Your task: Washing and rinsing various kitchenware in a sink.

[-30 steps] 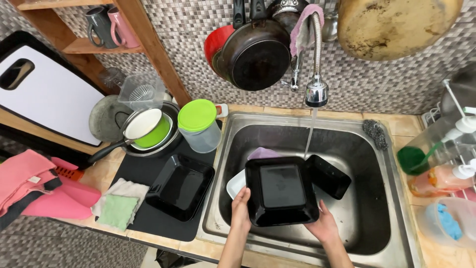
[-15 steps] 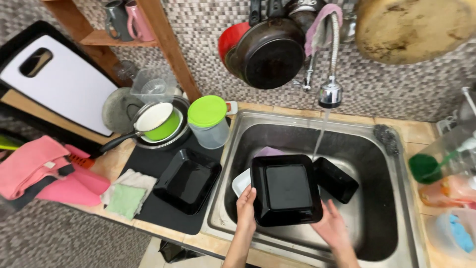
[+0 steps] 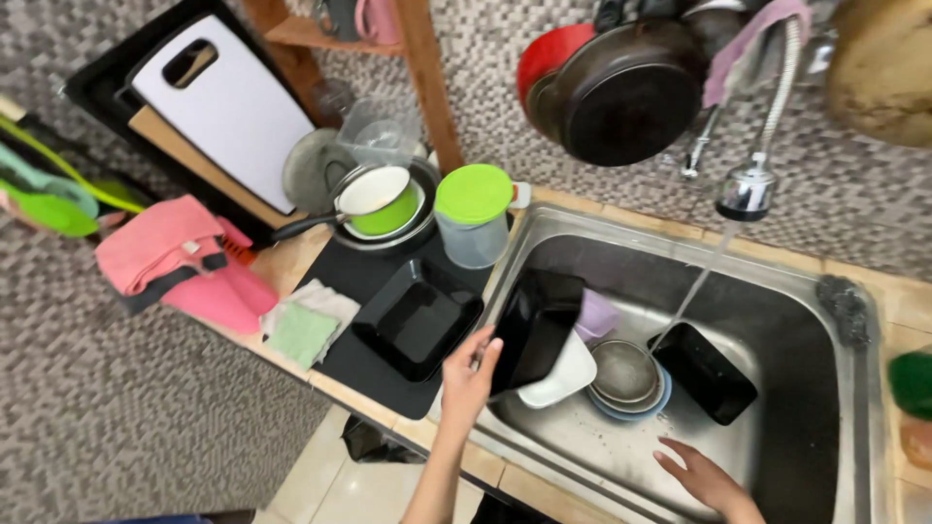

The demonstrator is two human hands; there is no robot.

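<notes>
Clamped one-handed, our left hand (image 3: pixel 468 380) tilts the black tray (image 3: pixel 536 328) (wet, probably); it could slip onto the bowls (image 3: pixel 626 376); right hand (image 3: pixel 701 475) open.

Tray in our left hand (image 3: pixel 468 380): the square black tray (image 3: pixel 537 328) looks like glossy plastic.
Sink (image 3: pixel 777 291): we see brushed metal, wet and shiny.
Mat (image 3: pixel 374 277): matt black, smooth.
Cloths (image 3: pixel 170 247): soft pink fabric.
Counter edge (image 3: pixel 282 262): bare wood.

Black square dish (image 3: pixel 536 328) now tilted upright in left hand (image 3: pixel 468 380); right hand (image 3: pixel 701 475) released it.
</notes>
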